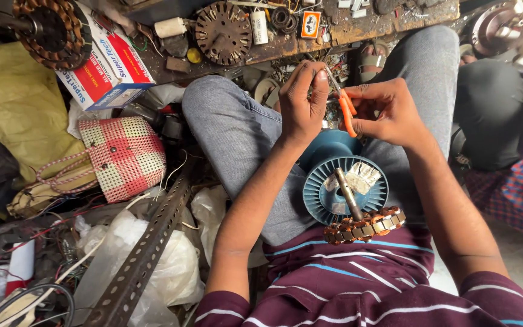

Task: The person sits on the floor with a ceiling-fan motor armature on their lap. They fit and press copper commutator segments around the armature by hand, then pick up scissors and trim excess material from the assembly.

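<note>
The right hand [388, 112] is closed around the orange handles of a small pair of scissors [345, 109], fingers curled through and over the loops, with the blades pointing up and toward the left hand. The left hand [302, 100] is pinched shut, thumb pressed against the fingertips at the scissor tips; whatever it pinches there is too thin to make out, likely a strand of wire. The two hands nearly touch, and both hover just above the blue spool [343, 184].

The spool, a round finned plastic piece, rests on the person's lap between the grey-trousered knees. A metal shaft [349, 195] rises from its hub, and a folded bit of silvery paper [358, 177] lies on its fins. At the spool's near edge, against the striped shirt, sits a stator [365, 224] with copper windings.

To the left of the spool, well apart, a red-and-cream woven bag [125, 156] lies on the cluttered floor, with a perforated steel angle bar [146, 248] and white plastic bags [152, 260] below it. Beyond the spool, past the knees, a round rusty slotted disc [223, 31] sits on a wooden bench [358, 27].
</note>
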